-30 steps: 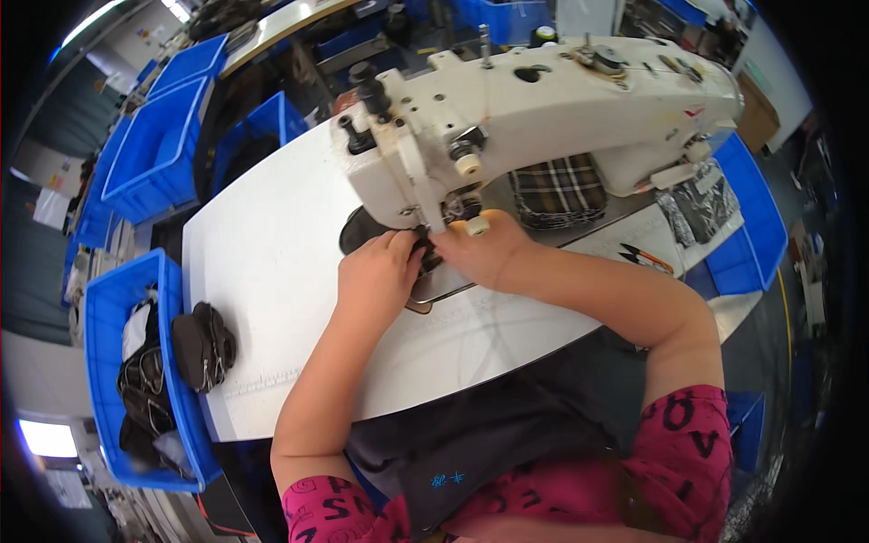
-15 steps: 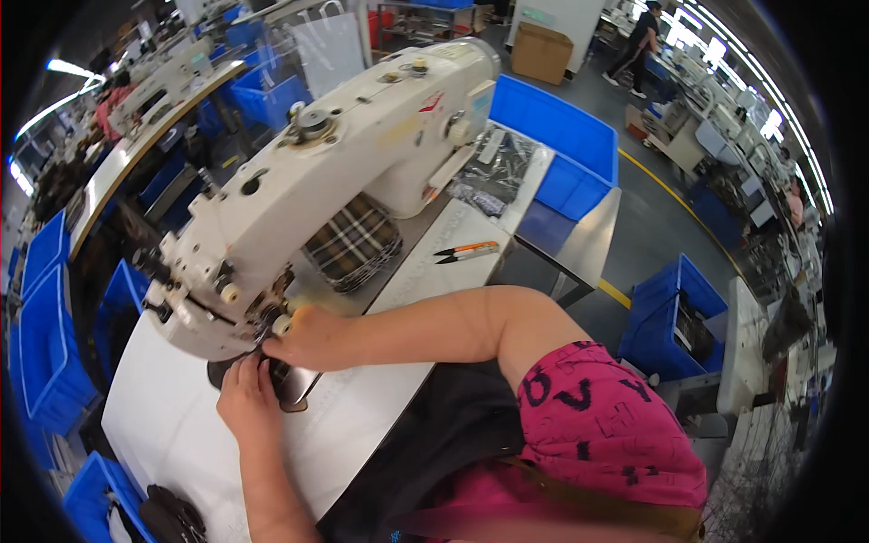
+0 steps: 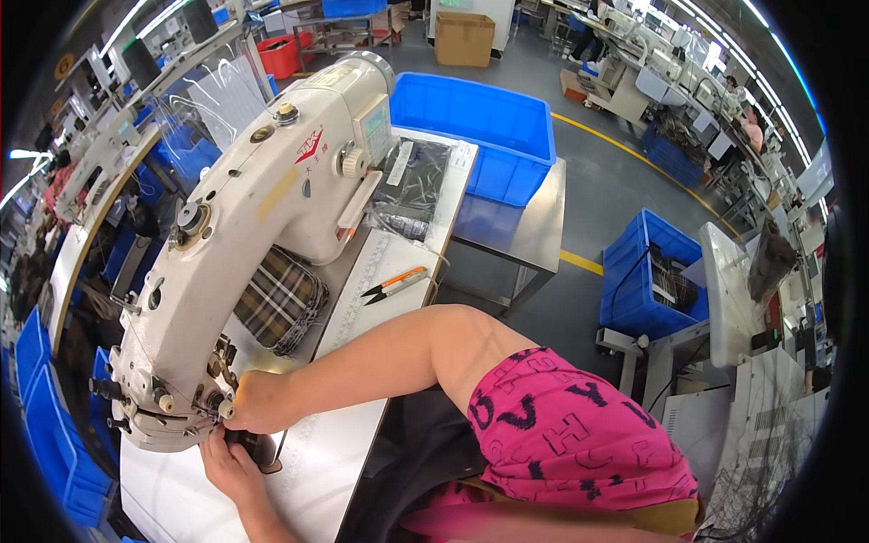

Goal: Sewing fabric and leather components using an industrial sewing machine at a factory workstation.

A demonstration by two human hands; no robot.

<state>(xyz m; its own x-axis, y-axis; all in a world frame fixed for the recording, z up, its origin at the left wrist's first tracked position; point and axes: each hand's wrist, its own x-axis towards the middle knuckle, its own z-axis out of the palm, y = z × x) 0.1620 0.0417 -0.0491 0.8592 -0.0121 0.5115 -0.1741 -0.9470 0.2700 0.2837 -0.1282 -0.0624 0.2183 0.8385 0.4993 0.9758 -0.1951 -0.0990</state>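
Head cam had me looking down at a cream sewing machine (image 3: pixel 262 226) on a white table (image 3: pixel 335 480). My right hand (image 3: pixel 256 403) was curled up right at the needle end, probably steadying a small dark piece (image 3: pixel 256 448) there, though I couldn't tell if the fingers actually pinched it. My left hand (image 3: pixel 228 466) lay flat against that piece from below, fingers loosely spread, feeding it in. Orange snips (image 3: pixel 395 283) sat within easy reach beside my arm.
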